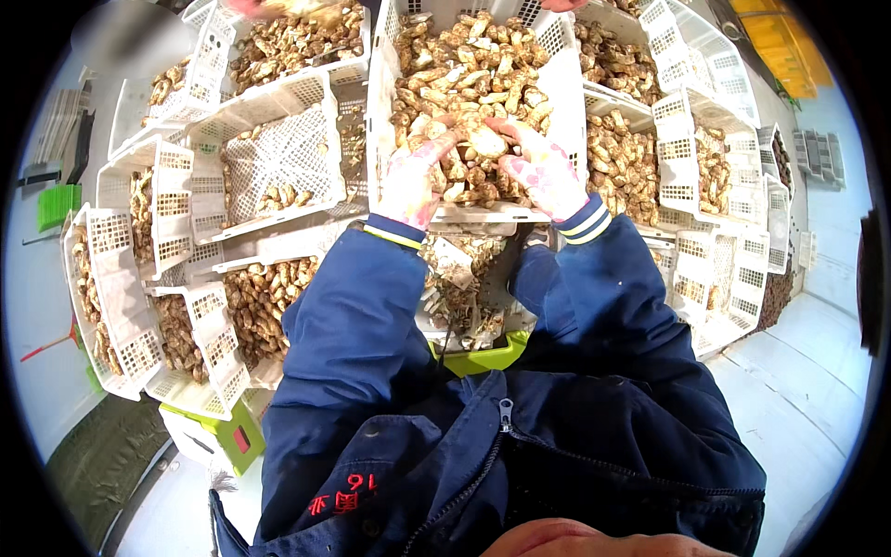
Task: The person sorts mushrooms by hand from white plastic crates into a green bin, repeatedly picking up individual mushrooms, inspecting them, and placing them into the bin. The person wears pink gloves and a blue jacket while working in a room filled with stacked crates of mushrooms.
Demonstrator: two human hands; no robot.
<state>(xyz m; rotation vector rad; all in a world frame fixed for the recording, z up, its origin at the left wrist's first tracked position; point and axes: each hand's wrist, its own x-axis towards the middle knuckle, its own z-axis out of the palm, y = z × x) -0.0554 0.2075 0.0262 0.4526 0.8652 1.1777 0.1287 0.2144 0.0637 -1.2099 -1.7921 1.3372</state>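
A big heap of brown and cream mushrooms [473,70] fills the white plastic crate [380,102] in front of me. Over its near part, my left hand [418,176] and my right hand [546,174] come together around one pale, thick mushroom [484,141]. Both wear white gloves with pink patches, and the fingertips look bare. My left fingers close in at the mushroom's left side, while the right fingers and thumb grip its right side. The undersides of the fingers are hidden among the mushrooms.
Smaller white crates with sorted mushrooms stand on both sides; one crate [278,162] at left holds only a few. Below the main crate, a green-rimmed bin [483,357] contains scraps. Another person's hands [278,7] show at the far edge. Yellow crates [780,42] stand far right.
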